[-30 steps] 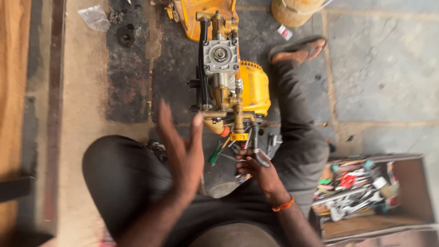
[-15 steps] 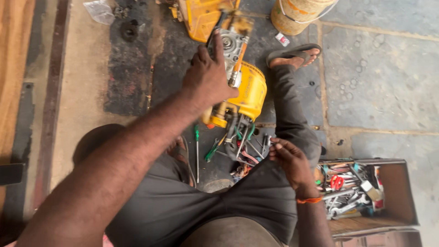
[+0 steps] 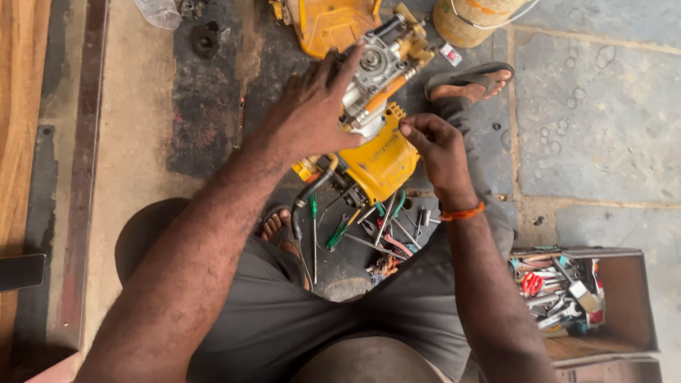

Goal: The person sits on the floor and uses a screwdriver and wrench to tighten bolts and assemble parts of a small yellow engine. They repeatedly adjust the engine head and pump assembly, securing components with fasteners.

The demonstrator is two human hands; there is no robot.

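A small yellow engine [image 3: 379, 159] with a grey metal head [image 3: 376, 67] lies tilted on the floor between my legs. My left hand [image 3: 312, 113] grips the engine's grey upper part, fingers spread over it. My right hand [image 3: 440, 149] touches the engine's right side, its fingertips pinched at the edge of the yellow cover. I cannot tell whether it holds a small part. Below the engine lie several loose hand tools [image 3: 376, 230], among them a green-handled screwdriver [image 3: 313, 213].
An open metal toolbox [image 3: 617, 284] full of tools stands at the right. A second yellow housing [image 3: 333, 25] lies at the top, a round tan container [image 3: 475, 18] beside it. My sandalled foot [image 3: 468, 81] rests at the upper right; a black round part [image 3: 206, 39] lies upper left.
My right hand has come up from the loose tools to the engine's right side. My left hand stays on the engine's top, and the engine has tilted more to the right.
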